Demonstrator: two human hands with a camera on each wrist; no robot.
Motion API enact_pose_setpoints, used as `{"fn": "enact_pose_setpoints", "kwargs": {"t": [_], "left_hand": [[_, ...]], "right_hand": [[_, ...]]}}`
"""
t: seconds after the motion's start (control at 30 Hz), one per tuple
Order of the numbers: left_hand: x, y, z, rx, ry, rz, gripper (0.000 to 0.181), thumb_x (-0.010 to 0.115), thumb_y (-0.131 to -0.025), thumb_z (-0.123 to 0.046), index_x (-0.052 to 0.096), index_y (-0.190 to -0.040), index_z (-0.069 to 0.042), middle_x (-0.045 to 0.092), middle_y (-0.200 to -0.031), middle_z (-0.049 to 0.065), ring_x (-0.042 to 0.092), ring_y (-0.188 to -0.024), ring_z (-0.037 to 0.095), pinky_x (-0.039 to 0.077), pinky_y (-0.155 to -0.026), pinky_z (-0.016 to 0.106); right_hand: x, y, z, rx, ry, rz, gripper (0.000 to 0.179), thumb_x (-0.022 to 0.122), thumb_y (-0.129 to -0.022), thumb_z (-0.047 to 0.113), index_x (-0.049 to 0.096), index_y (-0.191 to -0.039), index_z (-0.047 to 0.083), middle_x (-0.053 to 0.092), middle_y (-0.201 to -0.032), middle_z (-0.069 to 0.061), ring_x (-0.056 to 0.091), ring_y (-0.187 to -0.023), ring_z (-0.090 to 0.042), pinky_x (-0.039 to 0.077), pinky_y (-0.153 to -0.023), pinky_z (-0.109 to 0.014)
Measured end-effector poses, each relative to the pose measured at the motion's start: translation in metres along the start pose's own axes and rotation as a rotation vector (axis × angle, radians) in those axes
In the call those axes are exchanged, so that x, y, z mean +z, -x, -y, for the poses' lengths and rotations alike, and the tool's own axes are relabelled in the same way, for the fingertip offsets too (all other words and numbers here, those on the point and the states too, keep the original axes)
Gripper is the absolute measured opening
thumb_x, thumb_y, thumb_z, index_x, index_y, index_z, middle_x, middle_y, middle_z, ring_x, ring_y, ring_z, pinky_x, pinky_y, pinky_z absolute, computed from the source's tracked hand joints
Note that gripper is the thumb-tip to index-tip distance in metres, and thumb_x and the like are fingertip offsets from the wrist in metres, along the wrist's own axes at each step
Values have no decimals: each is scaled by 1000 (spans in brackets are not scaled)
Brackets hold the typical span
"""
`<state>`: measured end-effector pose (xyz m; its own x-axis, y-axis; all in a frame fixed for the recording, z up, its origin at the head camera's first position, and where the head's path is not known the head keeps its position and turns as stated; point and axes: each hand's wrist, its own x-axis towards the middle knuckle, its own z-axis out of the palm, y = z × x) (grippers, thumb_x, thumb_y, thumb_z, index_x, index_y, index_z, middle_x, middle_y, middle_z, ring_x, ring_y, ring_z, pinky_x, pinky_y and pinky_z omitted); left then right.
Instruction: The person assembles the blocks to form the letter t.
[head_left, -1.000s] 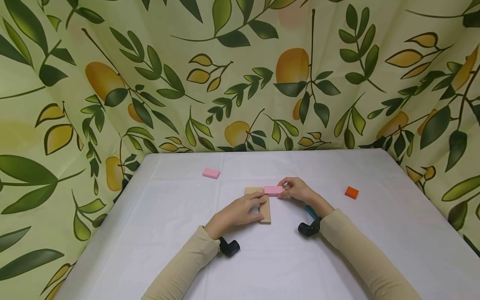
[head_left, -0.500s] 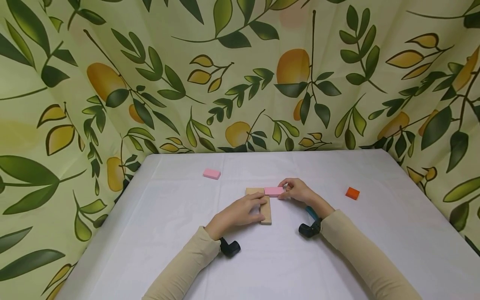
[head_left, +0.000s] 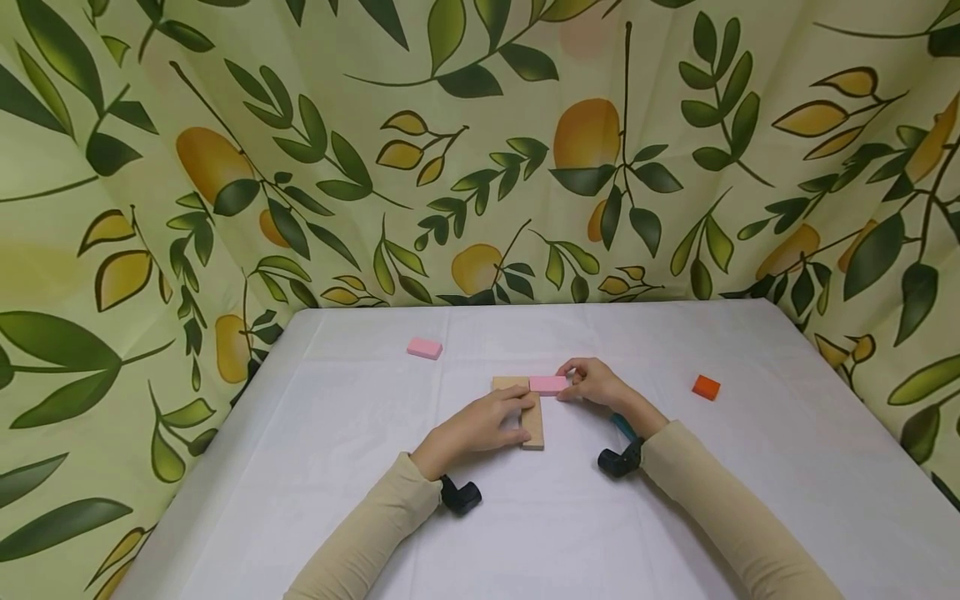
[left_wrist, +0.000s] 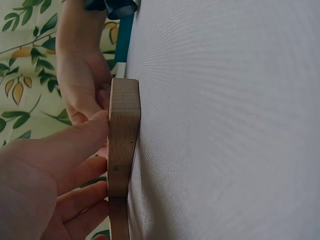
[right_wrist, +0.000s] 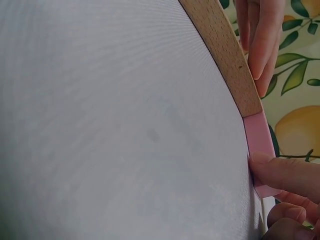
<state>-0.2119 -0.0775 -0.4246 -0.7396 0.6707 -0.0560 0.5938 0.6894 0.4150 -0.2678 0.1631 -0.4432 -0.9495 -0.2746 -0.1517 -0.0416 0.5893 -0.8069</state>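
Observation:
On the white table two plain wooden blocks lie at a right angle: one runs lengthwise toward the person (head_left: 532, 425), the other lies crosswise behind it (head_left: 510, 382). My left hand (head_left: 483, 421) rests on them from the left, thumb and fingertips touching the wood; in the left wrist view its fingers (left_wrist: 85, 195) are nearly straight. A pink block (head_left: 548, 385) continues the crosswise one to the right, against the lengthwise block's far end. My right hand (head_left: 596, 383) pinches its right end between thumb and fingers. The right wrist view shows the pink block (right_wrist: 259, 135) meeting the wood end.
A second pink block (head_left: 424, 348) lies at the back left of the table. An orange block (head_left: 706, 387) lies off to the right. Black wrist devices (head_left: 619, 460) hang under both sleeves. A leaf-patterned curtain (head_left: 480, 167) stands behind the table.

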Motion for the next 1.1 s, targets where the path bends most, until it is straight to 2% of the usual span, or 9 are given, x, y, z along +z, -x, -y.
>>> {"fn": "enact_pose_setpoints", "kwargs": {"t": [0.4,0.63,0.9,1.1], "left_hand": [[1,0,-1,-8,15,-1,52,64,-92,-33,53,-139,-12,39,-155,7,38,-144,26,37,-117,42],[3,0,1,8,11,-6,52,63,-92,-33,53,-139,-10,39,-155,9,38,-144,27,37,-117,42],[3,2,1,4,0,-7,53,62,-93,-33,52,-139,-10,37,-156,10,37,-145,28,36,-117,42],[2,2,-1,22,-29,-14,53,63,-93,-33,52,-139,-10,39,-155,10,38,-144,28,36,-117,41]], "right_hand": [[0,4,2,-27,13,5,35,76,-78,7,63,-109,-3,37,-61,4,36,-58,-12,28,-53,-20],[2,3,0,-58,47,3,34,75,-78,6,63,-108,-2,36,-61,4,35,-57,-11,27,-52,-20],[2,4,0,-54,58,4,42,76,-77,8,62,-116,-3,38,-62,4,36,-56,-10,27,-52,-20],[3,7,0,-99,77,-31,45,76,-78,8,61,-119,-5,39,-62,4,36,-56,-10,29,-52,-20]]}}
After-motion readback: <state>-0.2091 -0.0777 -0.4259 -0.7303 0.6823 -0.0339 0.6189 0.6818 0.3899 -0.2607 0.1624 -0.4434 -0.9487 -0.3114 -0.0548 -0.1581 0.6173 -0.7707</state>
